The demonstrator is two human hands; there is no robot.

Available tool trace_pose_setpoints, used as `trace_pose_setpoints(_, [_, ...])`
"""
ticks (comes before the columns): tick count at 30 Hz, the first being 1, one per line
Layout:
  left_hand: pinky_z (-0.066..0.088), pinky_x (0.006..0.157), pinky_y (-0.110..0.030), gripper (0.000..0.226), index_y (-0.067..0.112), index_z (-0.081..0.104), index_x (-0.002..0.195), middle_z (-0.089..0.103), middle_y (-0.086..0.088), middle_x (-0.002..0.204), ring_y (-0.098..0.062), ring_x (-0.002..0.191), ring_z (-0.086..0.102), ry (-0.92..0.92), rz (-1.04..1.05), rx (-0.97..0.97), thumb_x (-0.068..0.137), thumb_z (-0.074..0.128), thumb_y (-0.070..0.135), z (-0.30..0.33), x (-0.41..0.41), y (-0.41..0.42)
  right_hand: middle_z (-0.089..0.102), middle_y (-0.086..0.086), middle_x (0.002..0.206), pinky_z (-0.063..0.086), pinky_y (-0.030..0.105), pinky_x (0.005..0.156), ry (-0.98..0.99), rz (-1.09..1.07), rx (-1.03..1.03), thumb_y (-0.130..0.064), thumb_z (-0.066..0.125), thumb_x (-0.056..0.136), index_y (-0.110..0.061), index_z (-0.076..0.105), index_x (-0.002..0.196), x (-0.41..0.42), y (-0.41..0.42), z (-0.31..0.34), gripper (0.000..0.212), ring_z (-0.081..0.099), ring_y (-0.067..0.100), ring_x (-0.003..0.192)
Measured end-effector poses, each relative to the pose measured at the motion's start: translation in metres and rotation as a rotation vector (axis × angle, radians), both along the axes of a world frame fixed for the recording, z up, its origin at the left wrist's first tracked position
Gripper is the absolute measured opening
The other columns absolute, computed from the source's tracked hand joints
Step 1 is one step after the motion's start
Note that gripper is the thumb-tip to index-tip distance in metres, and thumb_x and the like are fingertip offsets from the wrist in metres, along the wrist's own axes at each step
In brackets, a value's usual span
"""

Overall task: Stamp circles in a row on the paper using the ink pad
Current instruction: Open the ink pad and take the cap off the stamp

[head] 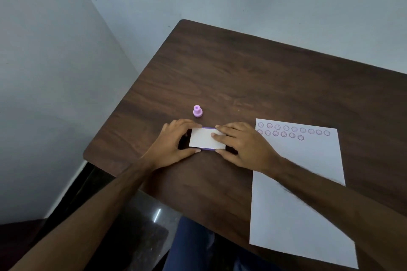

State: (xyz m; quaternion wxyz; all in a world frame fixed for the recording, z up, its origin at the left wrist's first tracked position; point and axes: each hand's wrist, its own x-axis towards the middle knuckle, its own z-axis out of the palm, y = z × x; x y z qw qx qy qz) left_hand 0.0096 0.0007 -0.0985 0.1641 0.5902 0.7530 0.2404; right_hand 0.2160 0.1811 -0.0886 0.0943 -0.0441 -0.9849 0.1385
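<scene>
- Left hand (176,138) grips the ink pad's left end.
- Stamp (197,111) stands upright behind.
- Ink pad (206,138) lies lengthwise left-right on the surface (242,77), ends hidden.
- Right hand (241,143) grips its right end.
- Paper (293,204) shows 2 stamped rows, partly covered by the forearm.

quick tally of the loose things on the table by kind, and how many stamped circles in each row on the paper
Stamp: 1
Ink pad, lid closed, held between the left hand and right hand: 1
Paper: 1
Total things: 3

Stamped circles, top row: 9
Stamped circles, second row: 6
Total circles: 15
</scene>
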Motion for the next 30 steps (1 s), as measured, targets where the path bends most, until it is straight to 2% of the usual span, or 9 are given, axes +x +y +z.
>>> trace_pose_setpoints(3, [0.038, 0.101, -0.033, 0.079, 0.039, 0.041, 0.143, 0.056, 0.024, 0.132, -0.004, 0.111, 0.056, -0.077, 0.039, 0.062, 0.075, 0.080, 0.051, -0.003, 0.001, 0.000, 0.068, 0.006, 0.133, 0.052, 0.040, 0.098, 0.063, 0.013, -0.079, -0.036, 0.068, 0.091, -0.017, 0.069, 0.129, 0.001, 0.003, -0.002, 0.042, 0.064, 0.024, 0.117])
trace_pose_setpoints(5, [0.038, 0.100, -0.026, 0.093, 0.039, 0.035, 0.148, 0.061, 0.022, 0.129, -0.010, 0.105, 0.061, -0.121, 0.041, 0.103, 0.071, 0.085, 0.048, -0.003, 0.001, -0.001, 0.070, 0.005, 0.129, 0.051, 0.039, 0.097, 0.063, 0.051, -0.191, -0.033, 0.068, 0.092, -0.017, 0.070, 0.127, -0.001, 0.009, 0.005, 0.039, 0.065, 0.021, 0.114])
trace_pose_setpoints(7, [0.041, 0.095, -0.021, 0.104, 0.040, 0.028, 0.152, 0.064, 0.020, 0.124, -0.016, 0.099, 0.064, -0.158, 0.035, 0.139, 0.068, 0.089, 0.044, -0.004, 0.001, 0.000, 0.073, 0.000, 0.125, 0.051, 0.031, 0.097, 0.035, 0.093, -0.264, -0.034, 0.065, 0.095, -0.019, 0.070, 0.127, -0.006, 0.018, 0.013, 0.036, 0.066, 0.014, 0.111])
trace_pose_setpoints(10, [0.047, 0.088, -0.022, 0.117, 0.046, 0.018, 0.154, 0.066, 0.017, 0.118, -0.018, 0.095, 0.064, -0.176, 0.045, 0.160, 0.064, 0.093, 0.043, -0.010, 0.001, -0.002, 0.073, -0.010, 0.123, 0.052, 0.018, 0.093, -0.086, 0.041, -0.443, -0.040, 0.060, 0.097, -0.029, 0.070, 0.126, -0.011, 0.031, 0.026, 0.033, 0.065, -0.003, 0.108])
trace_pose_setpoints(13, [0.047, 0.082, -0.013, 0.123, 0.049, 0.012, 0.155, 0.065, 0.019, 0.109, -0.015, 0.093, 0.064, -0.186, 0.039, 0.199, 0.062, 0.093, 0.046, -0.016, -0.001, -0.006, 0.077, -0.011, 0.112, 0.059, 0.024, 0.086, -0.145, -0.014, -0.633, -0.042, 0.058, 0.098, -0.027, 0.074, 0.119, -0.017, 0.037, 0.028, 0.030, 0.071, 0.005, 0.102])
trace_pose_setpoints(17, [0.047, 0.079, -0.011, 0.128, 0.049, 0.003, 0.156, 0.069, 0.018, 0.115, -0.015, 0.091, 0.067, -0.203, 0.009, 0.209, 0.064, 0.092, 0.045, -0.019, 0.001, -0.013, 0.080, 0.006, 0.104, 0.062, 0.028, 0.080, -0.053, -0.136, -0.862, -0.033, 0.056, 0.101, -0.012, 0.074, 0.116, -0.013, 0.031, 0.029, 0.032, 0.076, 0.021, 0.094])
trace_pose_setpoints(20, [0.048, 0.079, -0.010, 0.127, 0.046, 0.003, 0.157, 0.069, 0.014, 0.116, -0.014, 0.093, 0.067, -0.194, -0.032, 0.202, 0.066, 0.091, 0.044, -0.017, 0.007, -0.025, 0.080, 0.010, 0.095, 0.062, 0.026, 0.070, 0.051, -0.298, -0.873, -0.031, 0.056, 0.101, -0.008, 0.076, 0.109, -0.001, 0.019, 0.034, 0.031, 0.076, 0.018, 0.078])
trace_pose_setpoints(23, [0.048, 0.080, -0.010, 0.120, 0.050, 0.008, 0.155, 0.068, 0.014, 0.116, -0.009, 0.095, 0.065, -0.177, -0.070, 0.190, 0.067, 0.090, 0.046, -0.014, 0.016, -0.037, 0.078, 0.010, 0.094, 0.056, 0.021, 0.059, 0.024, -0.419, -0.809, -0.031, 0.056, 0.102, -0.007, 0.075, 0.105, 0.011, 0.005, 0.036, 0.031, 0.068, 0.010, 0.064])
trace_pose_setpoints(30, [0.052, 0.083, -0.016, 0.110, 0.048, 0.013, 0.155, 0.066, 0.016, 0.119, -0.008, 0.096, 0.065, -0.157, -0.106, 0.177, 0.071, 0.085, 0.050, -0.010, 0.024, -0.053, 0.072, 0.010, 0.096, 0.056, 0.024, 0.066, -0.065, -0.510, -0.811, -0.026, 0.061, 0.099, -0.002, 0.071, 0.106, 0.026, -0.016, 0.031, 0.027, 0.063, 0.011, 0.071])
